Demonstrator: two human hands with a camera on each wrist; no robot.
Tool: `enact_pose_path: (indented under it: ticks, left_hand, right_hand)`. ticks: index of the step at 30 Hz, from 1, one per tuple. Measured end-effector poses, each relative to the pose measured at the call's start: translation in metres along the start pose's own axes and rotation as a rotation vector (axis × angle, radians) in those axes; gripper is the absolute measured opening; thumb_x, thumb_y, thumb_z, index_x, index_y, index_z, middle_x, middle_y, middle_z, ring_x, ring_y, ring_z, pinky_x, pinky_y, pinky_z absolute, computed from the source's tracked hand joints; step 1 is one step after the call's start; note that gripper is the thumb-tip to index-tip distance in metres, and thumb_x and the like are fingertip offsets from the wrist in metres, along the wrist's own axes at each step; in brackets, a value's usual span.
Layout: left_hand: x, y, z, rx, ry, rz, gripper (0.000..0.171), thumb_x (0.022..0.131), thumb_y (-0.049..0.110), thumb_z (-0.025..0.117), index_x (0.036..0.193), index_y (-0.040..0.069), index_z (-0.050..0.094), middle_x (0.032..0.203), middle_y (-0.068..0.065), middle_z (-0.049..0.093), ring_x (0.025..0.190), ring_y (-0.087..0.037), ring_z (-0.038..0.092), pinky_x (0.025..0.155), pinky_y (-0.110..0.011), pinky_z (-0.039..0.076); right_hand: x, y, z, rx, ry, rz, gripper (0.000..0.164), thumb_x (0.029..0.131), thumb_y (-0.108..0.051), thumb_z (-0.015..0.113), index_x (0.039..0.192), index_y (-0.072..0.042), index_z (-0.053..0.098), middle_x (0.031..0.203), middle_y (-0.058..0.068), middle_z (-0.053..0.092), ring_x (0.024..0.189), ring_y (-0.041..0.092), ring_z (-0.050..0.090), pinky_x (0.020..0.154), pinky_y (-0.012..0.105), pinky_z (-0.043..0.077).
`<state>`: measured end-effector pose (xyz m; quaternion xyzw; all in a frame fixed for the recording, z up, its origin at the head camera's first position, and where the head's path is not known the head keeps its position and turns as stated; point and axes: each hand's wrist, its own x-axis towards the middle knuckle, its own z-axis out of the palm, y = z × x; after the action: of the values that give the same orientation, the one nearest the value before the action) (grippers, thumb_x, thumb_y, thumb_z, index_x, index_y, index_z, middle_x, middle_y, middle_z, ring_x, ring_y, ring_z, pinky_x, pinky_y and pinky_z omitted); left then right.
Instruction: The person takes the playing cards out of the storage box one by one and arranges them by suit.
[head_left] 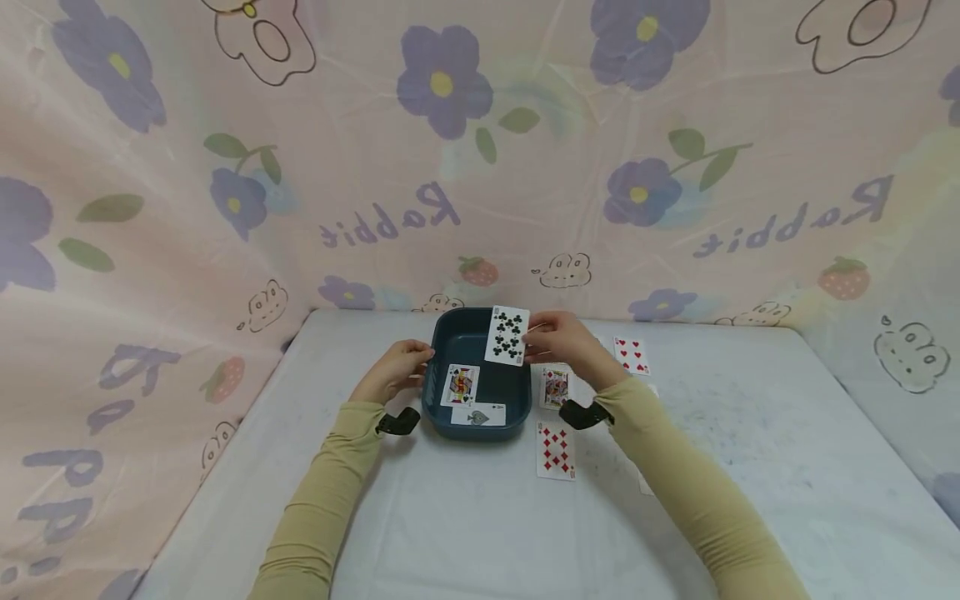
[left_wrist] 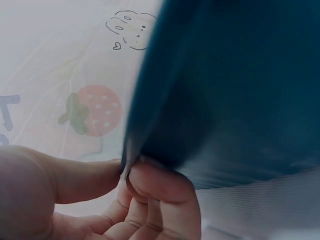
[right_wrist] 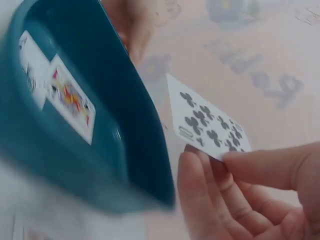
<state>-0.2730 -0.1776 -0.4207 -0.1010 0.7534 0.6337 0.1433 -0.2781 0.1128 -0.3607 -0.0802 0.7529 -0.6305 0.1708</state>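
Observation:
A dark teal tray stands on the white table. My left hand pinches its left rim between thumb and forefinger, as the left wrist view shows close up. Inside the tray lie a face card and an ace of spades, both face up. My right hand pinches a ten of clubs by its edge, thumb on the face and fingers behind. In the head view that card overlaps the tray's upper right corner.
Right of the tray lie a face card and a ten of diamonds, face up. A hearts card lies farther back, beyond the right wrist. The right forearm partly covers other cards. A printed cloth hangs behind the table.

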Motion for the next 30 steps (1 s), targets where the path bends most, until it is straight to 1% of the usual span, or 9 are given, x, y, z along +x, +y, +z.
enact_pose_path:
  ticks: [3, 5, 9, 12, 15, 18, 24, 30]
  left_hand:
    - [0.000, 0.001, -0.001, 0.008, -0.006, 0.012, 0.026, 0.101, 0.015, 0.050, 0.119, -0.004, 0.049, 0.110, -0.017, 0.053, 0.080, -0.017, 0.054, 0.063, -0.026, 0.050]
    - [-0.001, 0.002, -0.002, 0.010, -0.005, 0.014, 0.027, 0.101, 0.015, 0.050, 0.120, -0.004, 0.049, 0.109, -0.016, 0.053, 0.080, -0.017, 0.054, 0.063, -0.026, 0.050]
    - [-0.002, 0.002, -0.003, 0.009, 0.005, 0.011, 0.027, 0.101, 0.015, 0.050, 0.120, -0.004, 0.049, 0.107, -0.014, 0.053, 0.079, -0.017, 0.054, 0.063, -0.026, 0.050]
    - [-0.002, 0.002, -0.003, 0.011, 0.007, 0.004, 0.026, 0.101, 0.016, 0.050, 0.119, -0.003, 0.049, 0.105, -0.013, 0.054, 0.079, -0.017, 0.054, 0.062, -0.026, 0.050]
    - [-0.002, 0.002, -0.003, 0.021, 0.006, 0.004, 0.027, 0.101, 0.016, 0.050, 0.119, -0.003, 0.049, 0.105, -0.013, 0.054, 0.080, -0.018, 0.054, 0.063, -0.026, 0.050]
    - [-0.001, 0.002, -0.002, 0.023, 0.010, 0.001, 0.026, 0.101, 0.016, 0.050, 0.119, -0.002, 0.050, 0.105, -0.013, 0.054, 0.081, -0.018, 0.055, 0.063, -0.027, 0.050]
    - [0.000, 0.001, -0.002, 0.016, 0.005, -0.002, 0.025, 0.101, 0.016, 0.050, 0.118, -0.002, 0.050, 0.105, -0.013, 0.055, 0.080, -0.018, 0.055, 0.063, -0.027, 0.050]
    - [0.000, 0.000, 0.001, 0.008, 0.002, -0.007, 0.026, 0.101, 0.016, 0.050, 0.119, -0.002, 0.050, 0.109, -0.015, 0.054, 0.079, -0.017, 0.054, 0.062, -0.026, 0.049]
  right_hand:
    - [-0.013, 0.008, -0.030, -0.030, 0.025, -0.020, 0.031, 0.093, -0.003, 0.059, 0.120, 0.010, 0.048, 0.092, 0.014, 0.062, 0.077, 0.019, 0.065, 0.077, 0.037, 0.054]
    - [-0.020, 0.018, -0.050, -0.044, 0.047, -0.010, 0.032, 0.094, -0.003, 0.058, 0.120, 0.011, 0.047, 0.090, 0.013, 0.063, 0.077, 0.019, 0.066, 0.077, 0.036, 0.054]
    - [-0.034, 0.042, -0.082, -0.087, 0.062, 0.044, 0.040, 0.094, -0.004, 0.057, 0.126, 0.015, 0.042, 0.093, 0.016, 0.064, 0.079, 0.017, 0.066, 0.080, 0.036, 0.053]
    - [-0.042, 0.059, -0.097, -0.133, 0.066, 0.111, 0.046, 0.094, -0.005, 0.058, 0.130, 0.016, 0.039, 0.094, 0.016, 0.066, 0.079, 0.017, 0.066, 0.081, 0.039, 0.053]
    - [-0.047, 0.073, -0.106, -0.174, 0.065, 0.169, 0.048, 0.093, -0.007, 0.060, 0.131, 0.015, 0.039, 0.091, 0.014, 0.067, 0.078, 0.017, 0.066, 0.079, 0.039, 0.054]
    - [-0.051, 0.082, -0.111, -0.196, 0.060, 0.196, 0.046, 0.093, -0.007, 0.060, 0.129, 0.015, 0.042, 0.087, 0.011, 0.067, 0.076, 0.017, 0.066, 0.076, 0.036, 0.054]
    - [-0.050, 0.095, -0.115, -0.187, 0.064, 0.208, 0.043, 0.092, -0.007, 0.062, 0.126, 0.015, 0.046, 0.082, 0.009, 0.067, 0.069, 0.015, 0.065, 0.068, 0.032, 0.055]
    - [-0.049, 0.097, -0.111, -0.218, 0.083, 0.228, 0.042, 0.091, -0.007, 0.064, 0.124, 0.014, 0.051, 0.084, 0.011, 0.068, 0.069, 0.015, 0.066, 0.067, 0.031, 0.055]
